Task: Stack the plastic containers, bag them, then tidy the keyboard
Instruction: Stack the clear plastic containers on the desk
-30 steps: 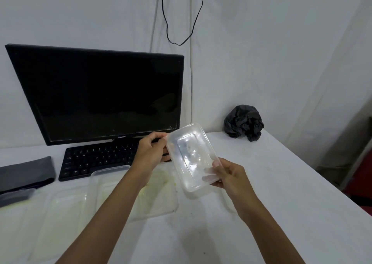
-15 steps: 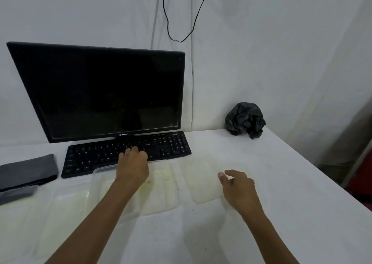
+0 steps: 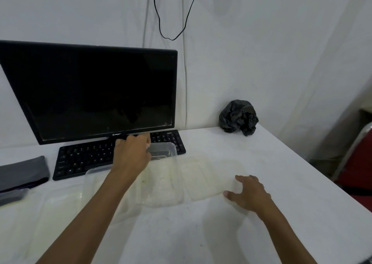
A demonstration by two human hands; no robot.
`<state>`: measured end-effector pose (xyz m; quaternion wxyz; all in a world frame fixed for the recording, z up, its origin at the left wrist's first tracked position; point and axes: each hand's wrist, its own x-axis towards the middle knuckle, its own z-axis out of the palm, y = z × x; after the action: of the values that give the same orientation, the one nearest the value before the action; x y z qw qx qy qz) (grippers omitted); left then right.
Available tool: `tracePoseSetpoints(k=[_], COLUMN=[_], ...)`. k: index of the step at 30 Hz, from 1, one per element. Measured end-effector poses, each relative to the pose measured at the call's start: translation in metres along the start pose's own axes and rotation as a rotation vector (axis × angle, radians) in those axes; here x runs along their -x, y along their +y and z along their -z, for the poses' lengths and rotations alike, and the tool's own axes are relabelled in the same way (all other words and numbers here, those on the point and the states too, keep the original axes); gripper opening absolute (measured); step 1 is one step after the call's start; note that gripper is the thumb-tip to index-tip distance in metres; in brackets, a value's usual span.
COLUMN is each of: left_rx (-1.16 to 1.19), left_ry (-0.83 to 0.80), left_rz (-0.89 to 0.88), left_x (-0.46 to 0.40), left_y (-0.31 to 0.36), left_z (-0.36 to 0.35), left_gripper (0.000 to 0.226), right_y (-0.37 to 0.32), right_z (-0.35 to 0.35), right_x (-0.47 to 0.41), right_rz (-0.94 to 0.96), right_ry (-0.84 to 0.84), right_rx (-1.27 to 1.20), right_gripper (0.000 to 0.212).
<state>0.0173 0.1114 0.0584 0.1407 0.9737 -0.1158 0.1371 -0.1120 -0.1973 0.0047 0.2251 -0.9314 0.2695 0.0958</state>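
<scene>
Several clear plastic containers and lids lie on the white table (image 3: 281, 183) in front of the black keyboard (image 3: 84, 159). One of them (image 3: 161, 183) lies in the middle and another (image 3: 205, 177) to its right. My left hand (image 3: 132, 153) grips the rim of a small clear container (image 3: 164, 151), which is tilted over the keyboard's right end. My right hand (image 3: 249, 195) rests flat with its fingers apart, and the fingertips touch the right container's edge. A crumpled black bag (image 3: 238, 116) sits by the wall at the back right.
A dark monitor (image 3: 90, 92) stands right behind the keyboard. A grey folded cloth (image 3: 22, 171) lies at the far left, with more clear lids (image 3: 40, 213) in front of it. The table's right edge drops off beside a red chair (image 3: 360, 163).
One second ago both hands held one clear container; it was then laid on the table. My left hand reached to the keyboard and now holds another container there. My right hand lowered onto the table.
</scene>
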Motion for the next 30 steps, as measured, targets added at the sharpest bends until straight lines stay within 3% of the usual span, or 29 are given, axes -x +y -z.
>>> tracePoseSetpoints(k=[3, 7, 15, 19, 20, 24, 26, 30], left_rx=[0.012, 0.050, 0.170, 0.385, 0.468, 0.797, 0.924, 0.972], left_ry=[-0.003, -0.013, -0.008, -0.063, -0.073, -0.085, -0.083, -0.056], left_rz=[-0.001, 0.004, 0.071, 0.173, 0.207, 0.319, 0.362, 0.381], left_x=[0.002, 0.004, 0.004, 0.003, 0.003, 0.002, 0.002, 0.004], left_y=[0.008, 0.012, 0.015, 0.015, 0.016, 0.019, 0.020, 0.019], left_z=[0.004, 0.002, -0.007, -0.013, -0.014, -0.015, -0.014, -0.009], left_gripper=[0.019, 0.018, 0.019, 0.019, 0.018, 0.014, 0.013, 0.012], right_y=[0.002, 0.005, 0.006, -0.006, -0.010, -0.018, -0.020, -0.024], right_z=[0.003, 0.001, 0.020, 0.034, 0.038, 0.047, 0.045, 0.037], right_x=[0.000, 0.000, 0.013, 0.023, 0.026, 0.035, 0.037, 0.035], right_rz=[0.036, 0.040, 0.031, 0.146, 0.150, 0.140, 0.127, 0.112], right_ry=[-0.050, 0.001, 0.135, 0.317, 0.319, 0.122, 0.099, 0.116], right_rx=[-0.026, -0.112, -0.258, -0.705, -0.879, -1.587, -1.683, -1.562], right_gripper=[0.110, 0.109, 0.092, 0.033, 0.031, 0.056, 0.058, 0.047])
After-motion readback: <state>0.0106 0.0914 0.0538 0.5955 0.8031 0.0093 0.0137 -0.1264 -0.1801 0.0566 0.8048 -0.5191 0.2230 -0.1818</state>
